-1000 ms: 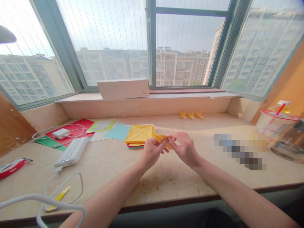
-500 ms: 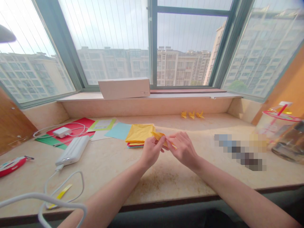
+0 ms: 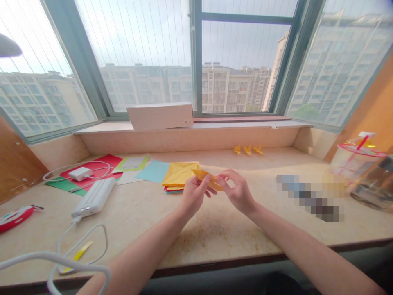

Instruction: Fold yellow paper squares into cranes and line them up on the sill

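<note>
Landmark: the yellow paper stack (image 3: 179,173), flat on the desk (image 3: 233,241), red and blue edges showing beneath; presumably put there for easy reach.
Folded yellow paper (image 3: 200,174): held up at the stack's right side; whether it brushes the stack I cannot tell from where I stand.
Left hand (image 3: 195,191) grip: thumb over the paper, fingers beneath, pinching it; judged the steadying hold, as most of the visible paper lies on this side.
Right hand (image 3: 238,191) grip: thumb and forefinger appear to pinch the paper's right side; probably light pressure, suited to thin material that creases easily.
Folded paper birds (image 3: 247,150): three, in a row beyond the stack and to its right; likely set there out of the forearms' way.
Pale blue sheet (image 3: 152,171): at the stack's left edge; touching or tucked under, I cannot tell.
Power bank (image 3: 95,197): left of the stack and nearer the person, a cable at its near end.
White box (image 3: 159,116): on the windowsill (image 3: 227,124) beyond the stack, seemingly to spare desk space.
Drink cup (image 3: 346,162): well right of the stack, a sensible distance should it spill.
</note>
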Action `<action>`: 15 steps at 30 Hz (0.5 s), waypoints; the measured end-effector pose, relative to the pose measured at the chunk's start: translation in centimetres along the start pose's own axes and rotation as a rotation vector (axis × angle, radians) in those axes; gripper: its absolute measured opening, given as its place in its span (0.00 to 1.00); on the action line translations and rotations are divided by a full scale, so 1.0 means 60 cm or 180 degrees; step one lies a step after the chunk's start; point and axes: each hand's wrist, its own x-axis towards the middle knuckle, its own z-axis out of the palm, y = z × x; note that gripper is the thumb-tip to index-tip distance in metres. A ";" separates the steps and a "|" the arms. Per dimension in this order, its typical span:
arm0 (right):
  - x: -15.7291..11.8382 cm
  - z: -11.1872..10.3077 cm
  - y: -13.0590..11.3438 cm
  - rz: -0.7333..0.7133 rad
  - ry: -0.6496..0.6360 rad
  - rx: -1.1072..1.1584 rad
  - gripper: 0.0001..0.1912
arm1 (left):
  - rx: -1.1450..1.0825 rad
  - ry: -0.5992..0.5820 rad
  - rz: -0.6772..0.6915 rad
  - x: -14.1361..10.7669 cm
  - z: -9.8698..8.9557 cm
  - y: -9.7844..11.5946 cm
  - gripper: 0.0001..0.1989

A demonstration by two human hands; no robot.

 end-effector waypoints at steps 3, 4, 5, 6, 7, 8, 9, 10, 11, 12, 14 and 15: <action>0.002 0.003 0.001 0.0478 0.0075 0.0196 0.10 | -0.0046 -0.0044 0.0027 0.000 0.000 0.000 0.19; 0.003 0.003 0.001 0.0551 0.0033 0.0255 0.10 | -0.0054 -0.0042 0.0034 0.000 0.000 0.000 0.19; 0.003 0.004 0.000 0.0574 -0.0014 0.0306 0.10 | -0.0057 -0.0030 0.0037 -0.001 0.001 0.001 0.18; 0.003 0.004 -0.001 0.0567 -0.0055 0.0339 0.10 | -0.0057 -0.0012 0.0035 -0.002 0.001 0.001 0.18; 0.004 0.004 -0.002 0.0548 -0.0086 0.0356 0.10 | -0.0056 0.0005 0.0027 -0.002 0.001 0.002 0.18; 0.004 0.004 -0.002 0.0530 -0.0104 0.0364 0.10 | -0.0055 0.0021 0.0012 -0.003 0.001 0.003 0.18; 0.004 0.005 -0.002 0.0518 -0.0111 0.0369 0.10 | -0.0057 0.0026 -0.0013 -0.004 0.001 0.004 0.18; 0.004 0.005 -0.002 0.0517 -0.0106 0.0377 0.10 | -0.0064 0.0019 -0.0047 -0.005 0.002 0.004 0.18; 0.004 0.005 -0.002 0.0523 -0.0094 0.0386 0.10 | -0.0076 0.0004 -0.0088 -0.005 0.002 0.005 0.18; 0.004 0.005 -0.001 0.0528 -0.0090 0.0393 0.10 | -0.0089 -0.0011 -0.0130 -0.006 0.003 0.006 0.18; 0.004 0.004 -0.001 0.0515 -0.0112 0.0385 0.10 | -0.0120 -0.0018 -0.0191 -0.007 0.003 0.007 0.19; 0.004 0.004 -0.002 0.0502 -0.0132 0.0371 0.10 | -0.0134 -0.0008 -0.0202 -0.007 0.003 0.007 0.20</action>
